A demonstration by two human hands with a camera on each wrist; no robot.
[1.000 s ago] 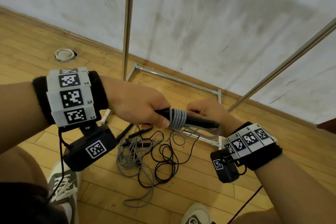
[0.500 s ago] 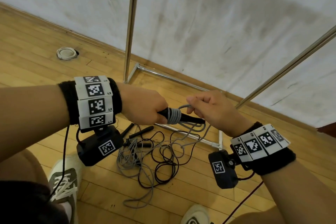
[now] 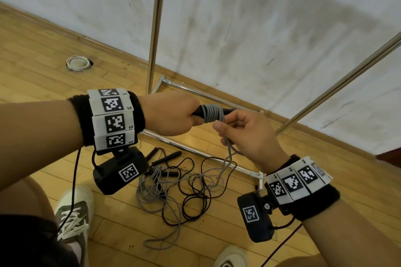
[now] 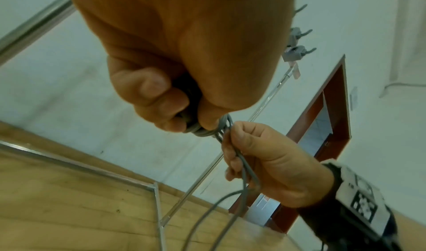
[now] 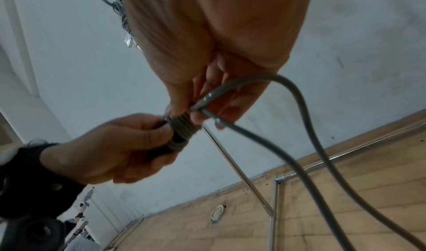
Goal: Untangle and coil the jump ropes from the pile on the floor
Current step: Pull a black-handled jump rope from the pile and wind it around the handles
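Left hand (image 3: 171,112) fisted mid-frame around black jump-rope handle (image 3: 227,111) wound with grey plastic rope coils (image 3: 213,113), right hand (image 3: 245,134) just beside, fingers curled pinching the grey strand, tangled grey and black rope pile (image 3: 180,188) on wooden floor (image 3: 43,76) lower centre

Soft, even daylight-like light, with bent edges and some blur.

The head view is bright and mostly sharp. The white wall (image 3: 260,28) has a big soft grey shadow across its top, and the wooden floor (image 3: 32,71) looks warm and yellow with only faint shadows. The metal pole (image 3: 155,28) shines a little. Straight lines bend near the edges of all three views. In the left wrist view the left hand (image 4: 184,45) is very close, big and fuzzy. In the right wrist view the grey rope (image 5: 311,136) is smeared by motion, and the colors look cool and bluish.
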